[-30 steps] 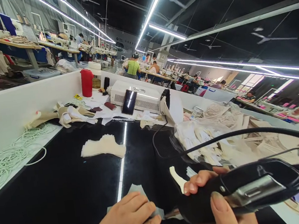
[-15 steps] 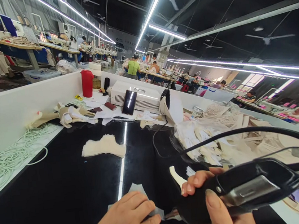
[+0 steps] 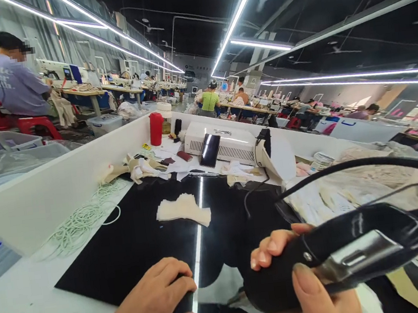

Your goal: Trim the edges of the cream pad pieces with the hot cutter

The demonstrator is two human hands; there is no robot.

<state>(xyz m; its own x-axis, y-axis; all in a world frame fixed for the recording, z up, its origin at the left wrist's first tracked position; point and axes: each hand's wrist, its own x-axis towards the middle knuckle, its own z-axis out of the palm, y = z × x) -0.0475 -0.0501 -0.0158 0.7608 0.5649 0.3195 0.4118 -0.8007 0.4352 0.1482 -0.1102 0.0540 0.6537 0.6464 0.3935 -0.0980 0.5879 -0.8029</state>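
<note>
My right hand is wrapped round a black corded hand tool with a metal plate on its side. The tool's thin metal tip points left, low over a thin grey piece on the black board. My left hand rests to the left of that piece. Its fingers are bent and apart from the thumb, with only dark surface showing between them. Farther back on the board lies a small stack of cream fabric pieces.
Pale green cord lies coiled at left. At the back stand a red cup, a phone and a white vented machine. Bagged cream pieces lie at right. White side walls edge the table. A person in purple sits beyond.
The view has turned left and shows more of the left side. My left hand has moved left off the grey piece, which now shows more. My right hand keeps hold of the tool.
</note>
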